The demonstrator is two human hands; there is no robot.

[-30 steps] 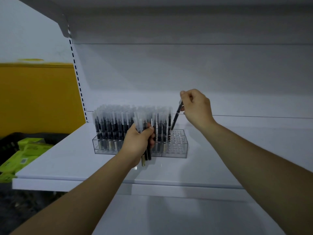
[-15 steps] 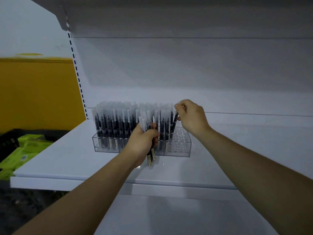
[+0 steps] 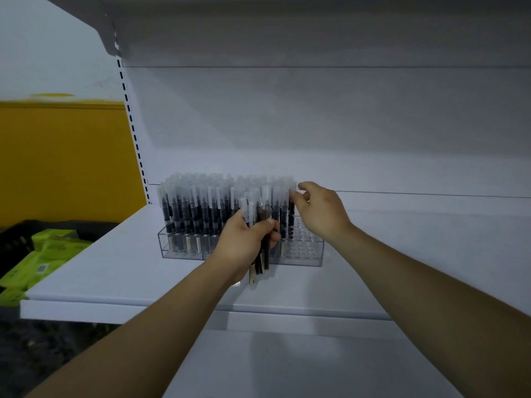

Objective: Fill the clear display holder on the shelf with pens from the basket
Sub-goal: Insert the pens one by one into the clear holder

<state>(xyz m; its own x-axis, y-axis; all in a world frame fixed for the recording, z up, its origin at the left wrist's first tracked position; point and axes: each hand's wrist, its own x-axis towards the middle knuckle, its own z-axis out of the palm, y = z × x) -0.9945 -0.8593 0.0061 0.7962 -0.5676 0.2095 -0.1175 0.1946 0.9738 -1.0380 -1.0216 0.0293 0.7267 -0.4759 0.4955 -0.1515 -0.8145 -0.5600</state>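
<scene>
Far to the left of the left hand's fingers, and lower than them, a dark basket (image 3: pixel 17 239) holds bright green boxes (image 3: pixel 48 248), with a yellow wall (image 3: pixel 63 156) behind it. The white shelf (image 3: pixel 115 271) runs beneath both hands. On it, just behind the fingers, stands the clear display holder (image 3: pixel 313 258), its long side facing the person.

Pens (image 3: pixel 201 208) with dark barrels and frosted caps stand upright in close rows, filling the holder from its left end to about the line of the left fingers. The left hand (image 3: pixel 244 245) is raised in front of the holder's middle. Its fingers are curled tight round a bundle of pens (image 3: pixel 260 214), caps up, whose lower ends stick out under the hand and hang above the shelf.

To the right of that, the right hand (image 3: pixel 319 211) reaches over the holder's right part. Its thumb and forefinger (image 3: pixel 301 185) are close together at the cap of the end pen (image 3: pixel 292 205), the last upright one in the filled rows. Whether they pinch the cap or only touch it cannot be told. Below and to the right of these fingers, the holder's rows of round holes (image 3: pixel 301 239) show bare.
</scene>
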